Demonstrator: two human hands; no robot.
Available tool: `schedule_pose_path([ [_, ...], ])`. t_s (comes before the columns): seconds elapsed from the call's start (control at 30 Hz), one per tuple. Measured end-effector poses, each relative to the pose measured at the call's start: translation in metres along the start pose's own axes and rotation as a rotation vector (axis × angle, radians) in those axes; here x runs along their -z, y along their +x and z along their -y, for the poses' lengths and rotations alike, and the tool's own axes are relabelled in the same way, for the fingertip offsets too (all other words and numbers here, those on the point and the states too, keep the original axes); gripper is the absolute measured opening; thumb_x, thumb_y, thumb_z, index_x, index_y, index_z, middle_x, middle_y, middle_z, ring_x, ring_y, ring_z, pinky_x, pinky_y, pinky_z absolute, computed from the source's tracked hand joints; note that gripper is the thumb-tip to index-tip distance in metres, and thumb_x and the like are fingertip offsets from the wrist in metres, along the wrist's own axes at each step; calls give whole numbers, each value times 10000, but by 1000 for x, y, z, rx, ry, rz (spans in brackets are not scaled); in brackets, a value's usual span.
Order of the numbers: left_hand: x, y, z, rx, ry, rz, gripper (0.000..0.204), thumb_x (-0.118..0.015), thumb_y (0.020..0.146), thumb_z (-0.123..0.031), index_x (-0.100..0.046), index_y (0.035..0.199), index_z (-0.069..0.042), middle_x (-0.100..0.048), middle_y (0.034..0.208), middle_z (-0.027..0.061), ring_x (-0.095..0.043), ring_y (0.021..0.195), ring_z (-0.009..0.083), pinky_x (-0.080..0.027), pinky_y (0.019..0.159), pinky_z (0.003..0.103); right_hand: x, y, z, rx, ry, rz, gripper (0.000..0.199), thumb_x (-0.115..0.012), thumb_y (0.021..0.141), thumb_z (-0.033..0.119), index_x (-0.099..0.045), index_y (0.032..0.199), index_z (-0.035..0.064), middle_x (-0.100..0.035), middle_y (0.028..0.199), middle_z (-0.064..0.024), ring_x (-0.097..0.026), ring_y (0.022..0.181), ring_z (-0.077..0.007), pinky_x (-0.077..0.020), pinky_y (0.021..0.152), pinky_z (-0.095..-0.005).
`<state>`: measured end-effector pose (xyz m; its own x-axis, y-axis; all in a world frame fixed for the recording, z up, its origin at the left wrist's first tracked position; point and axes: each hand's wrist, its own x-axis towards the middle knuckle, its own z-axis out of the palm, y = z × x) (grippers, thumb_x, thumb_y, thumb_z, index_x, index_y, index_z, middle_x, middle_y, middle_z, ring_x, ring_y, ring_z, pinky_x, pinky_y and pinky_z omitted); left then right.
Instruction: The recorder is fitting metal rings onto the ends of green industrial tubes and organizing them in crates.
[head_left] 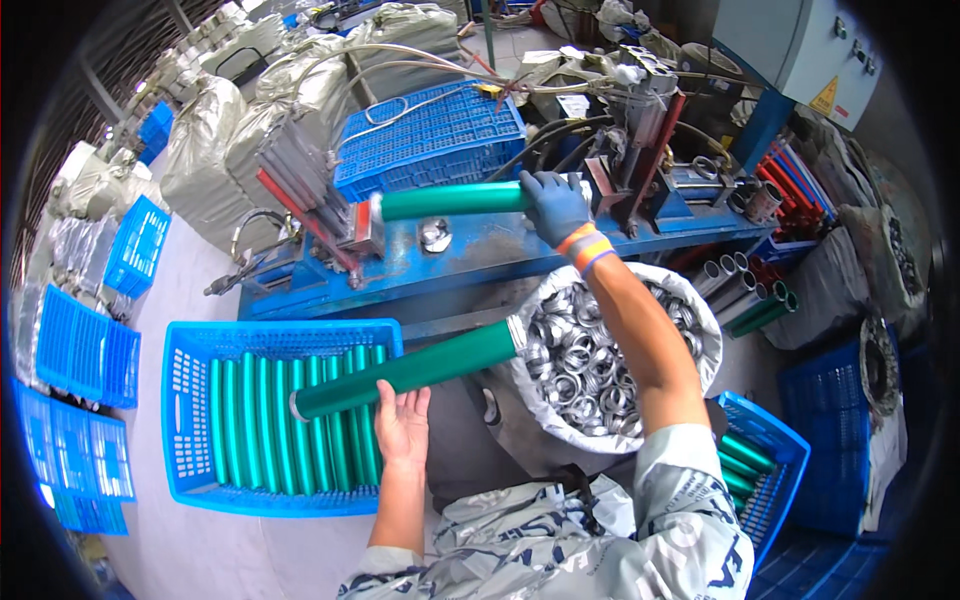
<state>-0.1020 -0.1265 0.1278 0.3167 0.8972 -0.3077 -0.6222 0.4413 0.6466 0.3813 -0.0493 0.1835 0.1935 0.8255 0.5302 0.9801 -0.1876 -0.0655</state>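
Patterned clothing (690,520) fills the nearest lower edge. At left, a blue basket (182,420) holds green tubes (262,425). Just right, the bare left hand (402,428) supports a tilted lower tube (440,366) from below — whether its fingers close, I cannot tell. Above the worktop (505,246), an upper tube (450,202) lies level, its right end clamped in the gloved right hand (558,208). Farther right, a white sack (708,345) holds metal rings (575,385).

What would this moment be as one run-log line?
left hand: open beneath lower green tube | right hand: blue-gloved, gripping upper green tube over blue workbench | blue basket: green tubes inside
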Motion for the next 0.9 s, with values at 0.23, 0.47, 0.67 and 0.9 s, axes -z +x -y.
schedule_pose_path([
  [0.23,-111,69,89,145,100,169,697,-765,1114,-446,-509,1612,-31,-584,1626,152,-528,1563,353,-420,1315,592,174,-123,-19,-316,1283,-404,698,-661,1055,160,-455,1702,1,-664,1508,-116,-661,1291,-204,-540,1117,-352],
  [0.47,-238,271,133,-25,56,119,719,-863,1057,-352,-517,1576,5,-615,1564,210,-634,1447,419,-544,1225,600,247,-333,-24,-566,1313,-757,690,-767,1032,327,-511,1576,-11,-731,1258,-210,-759,1011,-279,-666,855,-418],
  [0.67,-226,335,160,124,81,9,641,-851,1064,-378,-612,1506,21,-680,1493,237,-662,1422,425,-527,1232,605,286,-394,11,-741,1196,-722,976,-659,1063,576,-298,1762,-3,-686,1177,-187,-693,896,-251,-591,763,-380],
  [0.9,-215,334,163,148,223,125,805,-801,1076,-504,-528,1602,40,-633,1567,336,-621,1472,516,-494,1230,660,271,-401,12,-803,1307,-782,757,-560,1139,523,-471,1637,-40,-684,1297,-221,-705,937,-261,-605,798,-371],
])
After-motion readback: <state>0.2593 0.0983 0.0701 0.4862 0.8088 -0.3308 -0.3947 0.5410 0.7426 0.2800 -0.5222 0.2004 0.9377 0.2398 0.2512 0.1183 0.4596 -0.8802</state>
